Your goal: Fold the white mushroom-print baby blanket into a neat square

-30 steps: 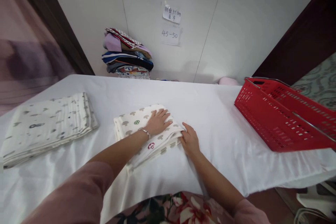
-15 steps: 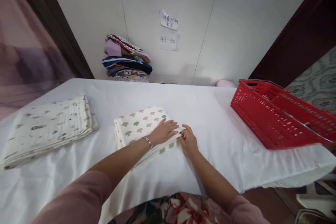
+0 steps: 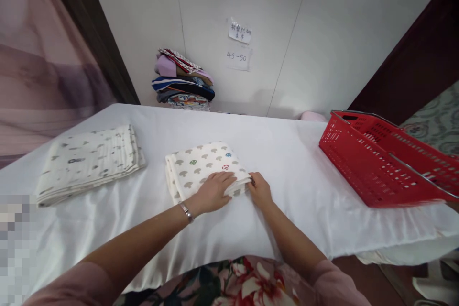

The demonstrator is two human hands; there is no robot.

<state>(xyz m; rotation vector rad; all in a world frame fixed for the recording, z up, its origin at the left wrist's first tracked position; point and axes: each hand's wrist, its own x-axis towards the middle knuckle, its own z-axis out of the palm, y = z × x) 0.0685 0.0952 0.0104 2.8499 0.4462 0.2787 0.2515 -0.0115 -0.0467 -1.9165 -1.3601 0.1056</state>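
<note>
A folded white cloth (image 3: pixel 202 158) printed with mushrooms, mostly grey-beige with a few coloured ones, lies in front of me on the table. My left hand (image 3: pixel 215 192) rests flat across its near edge, fingers stretched out, a silver bracelet on the wrist. At the cloth's near right corner, my right hand (image 3: pixel 260 190) pinches the edge between thumb and fingers; part of that grip is hidden. A second folded white cloth (image 3: pixel 89 162) with small dark and grey prints lies to the left, apart from both hands.
A red plastic basket (image 3: pixel 373 162) with metal handles stands on the right of the white-covered table (image 3: pixel 287 153). Behind the table's far edge is a stack of folded fabrics (image 3: pixel 184 81). Two paper notes (image 3: pixel 239 33) are stuck to the wall.
My left hand has slid from the cloth's top toward its near edge, uncovering a red mushroom print. My right hand stays at the corner. The whole view has shifted slightly.
</note>
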